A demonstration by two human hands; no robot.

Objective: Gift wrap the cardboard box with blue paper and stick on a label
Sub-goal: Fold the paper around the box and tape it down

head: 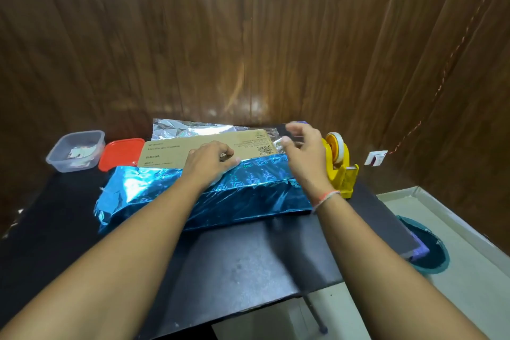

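Observation:
A long cardboard box point(176, 152) with printed text lies across the black table. Shiny blue wrapping paper point(193, 196) covers its near side and the near part of its top; the paper's silver underside point(187, 128) lies spread out behind the box. My left hand point(212, 159) presses the blue paper's edge down on the box top. Over the box's right end hovers my right hand point(302, 146), beside the yellow tape dispenser point(338, 163); its fingers are curved with the thumb apart. Whether clear tape is held between them is unclear.
A clear plastic tub point(76, 150) with small paper pieces and a red lid point(120, 153) sit at the back left. The black table point(234, 262) ends close on the right, above a teal bin point(426, 246) on the floor. A wood-panelled wall stands right behind.

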